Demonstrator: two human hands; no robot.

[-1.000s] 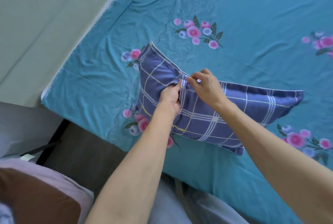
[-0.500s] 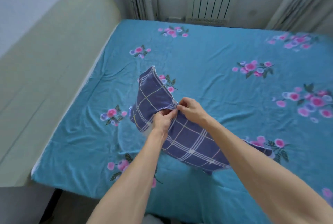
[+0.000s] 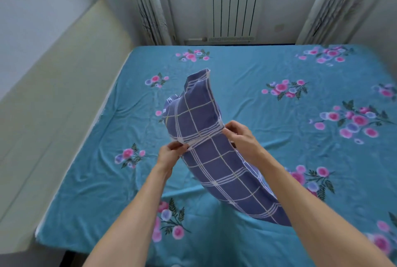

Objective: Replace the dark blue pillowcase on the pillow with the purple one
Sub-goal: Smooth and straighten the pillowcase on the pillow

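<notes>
Teal sheet with pink flower sprays covers the bed, which fills the frame from the near edge to the far wall. Nearest, two bare forearms reach up from the bottom of the view. On the left, the left hand pinches the pillow's left edge at a white-striped band, fingers curled onto the fabric. On the right and a touch farther, the right hand pinches the same band at the right edge, fingertips bent over the seam. Between them, the pillow in its dark blue pillowcase, checked with white and yellow lines, is held up off the sheet and tilted, its near end low on the right beside the right forearm, its far corner pointing up toward the far wall. Left of the bed, a pale cream padded panel runs along the wall. Farthest back, a white radiator stands between pale curtains.
</notes>
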